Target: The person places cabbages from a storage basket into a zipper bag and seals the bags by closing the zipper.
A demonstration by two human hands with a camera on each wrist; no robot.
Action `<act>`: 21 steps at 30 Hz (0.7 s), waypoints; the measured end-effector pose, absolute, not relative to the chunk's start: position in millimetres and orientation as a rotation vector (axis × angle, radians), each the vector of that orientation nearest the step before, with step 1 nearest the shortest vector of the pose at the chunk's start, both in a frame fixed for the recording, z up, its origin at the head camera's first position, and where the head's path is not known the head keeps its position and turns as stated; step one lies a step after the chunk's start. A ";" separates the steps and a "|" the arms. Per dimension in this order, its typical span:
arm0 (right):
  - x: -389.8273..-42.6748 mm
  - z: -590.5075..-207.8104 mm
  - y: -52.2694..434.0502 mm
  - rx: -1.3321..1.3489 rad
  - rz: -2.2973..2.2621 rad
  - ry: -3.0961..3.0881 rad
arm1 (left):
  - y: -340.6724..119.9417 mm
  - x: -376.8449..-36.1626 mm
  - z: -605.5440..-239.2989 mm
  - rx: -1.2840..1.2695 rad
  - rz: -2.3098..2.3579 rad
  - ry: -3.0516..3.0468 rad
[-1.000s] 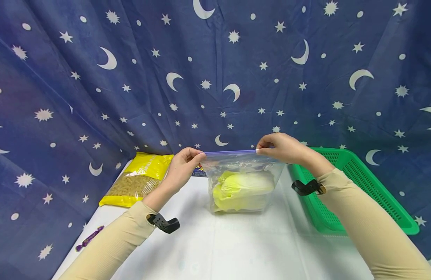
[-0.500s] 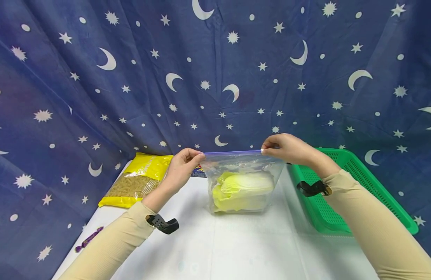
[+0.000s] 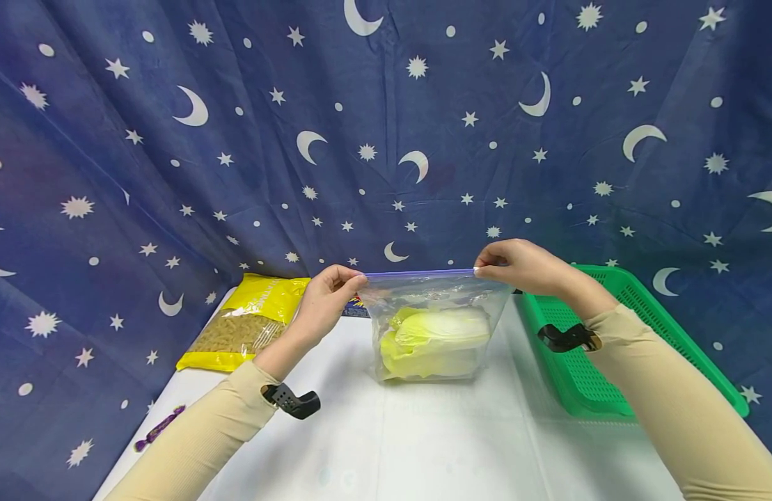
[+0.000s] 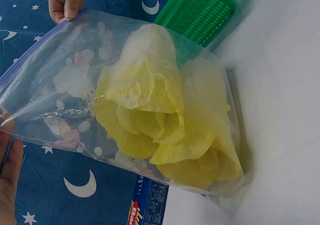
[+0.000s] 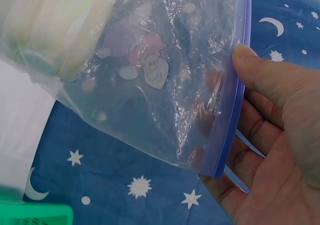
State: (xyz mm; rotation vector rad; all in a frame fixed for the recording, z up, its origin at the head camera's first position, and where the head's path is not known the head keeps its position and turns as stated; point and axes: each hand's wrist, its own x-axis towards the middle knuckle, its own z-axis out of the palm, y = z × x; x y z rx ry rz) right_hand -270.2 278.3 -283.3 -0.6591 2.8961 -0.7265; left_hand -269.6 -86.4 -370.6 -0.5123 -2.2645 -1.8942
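A clear zip bag with a purple zip strip stands upright on the white table. Inside it lies a yellow-green napa cabbage, its leafy end toward the left. My left hand pinches the strip's left end between thumb and fingers. Nearer the other end, my right hand pinches the same strip, with a small white spot at its fingertips. From the right wrist, the thumb presses the front of the strip while the other fingers sit behind it. Faint cartoon prints show on the bag.
A green plastic basket stands at the right, under my right forearm. On the left are a yellow bag of pasta and a purple wrapped candy. Behind the zip bag sits a blue box, partly hidden. A starry curtain hangs behind.
My right hand has slid a short way to the right along the purple zip strip. The left hand, the bag and the cabbage have stayed almost in place.
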 end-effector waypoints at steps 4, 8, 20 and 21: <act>-269.2 -282.8 281.5 -0.657 -0.727 2.896 | -86.0 -269.3 -369.7 -0.516 -1.899 -2.258; -267.7 -282.3 284.7 -0.647 -0.738 2.889 | -85.4 -269.1 -368.9 -0.517 -1.895 -2.260; -265.0 -283.7 295.7 -0.620 -0.740 2.900 | -85.1 -270.3 -370.2 -0.518 -1.878 -2.275; -264.7 -283.6 296.5 -0.619 -0.740 2.905 | -85.1 -270.1 -369.9 -0.518 -1.878 -2.276</act>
